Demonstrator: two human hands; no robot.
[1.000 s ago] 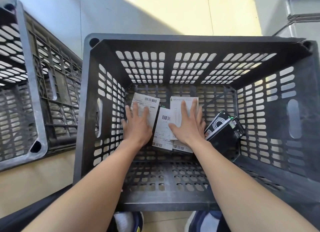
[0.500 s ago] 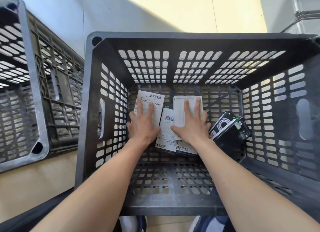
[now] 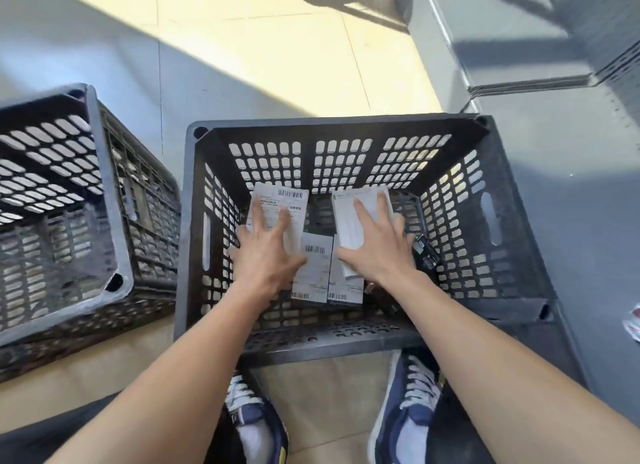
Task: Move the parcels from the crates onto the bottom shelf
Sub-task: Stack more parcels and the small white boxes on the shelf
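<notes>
Now reaching with both hands into the black crate (image 3: pixel 485 172), each one taking its own parcel. Gripping the left white parcel (image 3: pixel 292 203) with the left hand (image 3: pixel 266 255), fingers spread over its label and the thumb wrapping its right edge; holding the right white parcel (image 3: pixel 349 207) with the right hand (image 3: pixel 375 245), fingers laid along its top (whether the thumb is curling beneath — cannot tell). Lying toward 12 o'clock from each wrist, both parcels, long axes running roughly 12 to 6, so lifting straight up looks the likely next move. Sitting between the hands, toward 6 o'clock of the held pair, two more labelled parcels (image 3: pixel 313 266) flat on the crate floor, just beside each other. Peeking out at 3 o'clock of the right hand, a dark boxed item (image 3: pixel 427 254), partly hidden. Judging nearness: each hand already on its own parcel, neither needing to cross.

Resting on a pale tiled floor (image 3: pixel 277 47), the crate, with a second crate (image 3: pixel 93 158) at 9 o'clock, apparently holding nothing. Running along 1 to 3 o'clock, a grey shelf unit (image 3: pixel 519 65) — the bottom shelf presumably there, near the crate's right wall. Standing at 6 o'clock, two blue shoes (image 3: pixel 408 415).
</notes>
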